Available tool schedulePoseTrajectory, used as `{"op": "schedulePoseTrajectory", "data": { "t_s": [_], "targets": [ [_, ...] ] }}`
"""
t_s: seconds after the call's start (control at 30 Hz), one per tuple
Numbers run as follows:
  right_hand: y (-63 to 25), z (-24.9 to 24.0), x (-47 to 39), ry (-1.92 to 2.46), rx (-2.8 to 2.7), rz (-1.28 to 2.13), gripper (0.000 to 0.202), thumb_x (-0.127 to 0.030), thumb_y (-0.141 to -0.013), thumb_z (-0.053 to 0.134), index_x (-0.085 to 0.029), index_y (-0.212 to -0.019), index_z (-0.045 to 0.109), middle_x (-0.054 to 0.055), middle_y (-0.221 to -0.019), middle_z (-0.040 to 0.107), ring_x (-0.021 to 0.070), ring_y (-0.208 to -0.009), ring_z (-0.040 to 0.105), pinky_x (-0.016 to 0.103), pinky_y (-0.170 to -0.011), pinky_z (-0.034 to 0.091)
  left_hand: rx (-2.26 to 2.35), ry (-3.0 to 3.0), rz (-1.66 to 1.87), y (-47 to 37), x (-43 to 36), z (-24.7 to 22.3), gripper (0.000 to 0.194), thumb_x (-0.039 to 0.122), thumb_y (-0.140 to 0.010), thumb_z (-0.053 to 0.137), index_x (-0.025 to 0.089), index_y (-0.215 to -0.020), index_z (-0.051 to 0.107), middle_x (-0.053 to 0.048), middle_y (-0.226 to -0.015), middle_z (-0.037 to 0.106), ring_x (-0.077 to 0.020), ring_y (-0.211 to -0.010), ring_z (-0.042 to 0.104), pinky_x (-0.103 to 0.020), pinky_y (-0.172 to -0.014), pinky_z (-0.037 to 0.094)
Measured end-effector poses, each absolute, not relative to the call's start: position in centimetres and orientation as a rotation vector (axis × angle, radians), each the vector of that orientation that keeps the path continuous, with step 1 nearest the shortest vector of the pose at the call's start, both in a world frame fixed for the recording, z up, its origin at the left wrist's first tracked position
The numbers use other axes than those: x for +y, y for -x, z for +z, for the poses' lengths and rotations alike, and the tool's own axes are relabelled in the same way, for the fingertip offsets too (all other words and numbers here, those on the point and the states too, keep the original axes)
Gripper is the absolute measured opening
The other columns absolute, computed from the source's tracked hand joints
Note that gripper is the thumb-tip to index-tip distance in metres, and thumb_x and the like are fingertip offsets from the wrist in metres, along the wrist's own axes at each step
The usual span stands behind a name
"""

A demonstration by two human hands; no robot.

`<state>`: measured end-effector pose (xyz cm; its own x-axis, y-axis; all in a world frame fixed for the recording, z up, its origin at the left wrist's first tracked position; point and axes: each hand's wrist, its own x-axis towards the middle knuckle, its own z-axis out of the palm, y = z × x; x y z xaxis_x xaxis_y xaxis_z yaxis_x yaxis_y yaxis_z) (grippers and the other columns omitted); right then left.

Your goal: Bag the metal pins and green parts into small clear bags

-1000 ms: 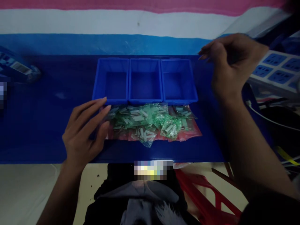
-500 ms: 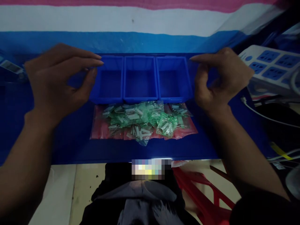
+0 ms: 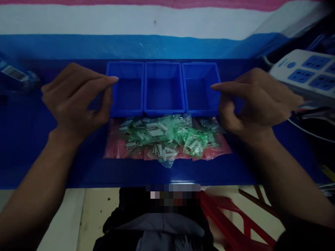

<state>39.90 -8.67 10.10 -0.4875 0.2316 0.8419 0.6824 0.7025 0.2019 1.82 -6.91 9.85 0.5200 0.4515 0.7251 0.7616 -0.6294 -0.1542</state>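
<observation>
Three blue plastic bins stand side by side: a left bin (image 3: 127,113), a middle bin (image 3: 164,112) and a right bin (image 3: 201,113). My left hand (image 3: 78,99) is raised by the left bin's outer side, thumb and fingers brought together in a loop. Across from it, my right hand (image 3: 258,99) is curled the same way, its index fingertip over the right bin's side. I see nothing held in either hand. In front of the bins lies a pile of clear greenish packets (image 3: 157,130) with white plugs and screws, on top of red plastic bags (image 3: 115,148).
The bins and packets stand on a blue table (image 3: 146,176). At the right is a white power strip (image 3: 293,75) with cables beside it. A bag with a barcode label (image 3: 15,73) lies at the left. Below the table edge is a red stool (image 3: 235,223).
My thumbs and fingers have closed together on both hands. The right fingertips are now further in over the right bin. The view has shifted slightly; bins and packets keep their arrangement.
</observation>
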Motion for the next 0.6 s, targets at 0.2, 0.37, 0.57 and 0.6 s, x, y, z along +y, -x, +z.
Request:
{"op": "schedulePoseTrajectory", "data": {
  "t_s": [0.2,0.37,0.57,0.6],
  "targets": [
    [-39.2,10.4,-9.3,0.672,-2.203,-0.687,0.041,-0.014,-0.09,0.059,-0.027,-0.128,0.068,0.003,-0.09,0.074,0.0162,-0.073,0.064,0.033,-0.063,0.051,-0.895,2.379,-0.908,-3.1,-7.4,9.9,0.022,0.025,-0.102,0.061,0.021,-0.118,0.075,0.002,-0.106,0.078,-0.0135,-0.095,0.074,-0.031,-0.085,0.063],
    [-38.4,10.7,-10.2,0.659,-2.417,-0.567,0.036,-0.014,-0.095,0.061,-0.024,-0.13,0.065,0.009,-0.118,0.079,0.0195,-0.098,0.075,0.035,-0.074,0.06,-0.927,2.546,-0.828,-3.7,-7.9,10.0,0.028,0.023,-0.101,0.066,0.023,-0.129,0.071,-0.001,-0.139,0.071,-0.0163,-0.12,0.071,-0.037,-0.103,0.063],
    [-39.3,10.2,-9.7,0.546,-2.284,-0.521,0.029,-0.023,-0.097,0.068,-0.025,-0.126,0.074,0.002,-0.098,0.081,0.0185,-0.085,0.077,0.033,-0.064,0.059,-0.712,2.474,-0.891,-3.1,-8.1,9.6,0.025,0.024,-0.098,0.063,0.021,-0.12,0.075,0.001,-0.116,0.079,-0.0226,-0.101,0.079,-0.04,-0.083,0.068],
    [-39.6,9.9,-9.2,0.65,-2.235,-0.431,0.025,-0.03,-0.096,0.071,-0.029,-0.12,0.077,-0.001,-0.091,0.08,0.0168,-0.078,0.076,0.032,-0.062,0.057,-0.67,2.47,-0.92,-2.8,-8.1,9.6,0.029,0.023,-0.097,0.063,0.02,-0.123,0.074,0.0,-0.113,0.079,-0.023,-0.099,0.079,-0.04,-0.081,0.067]
  ]
}}
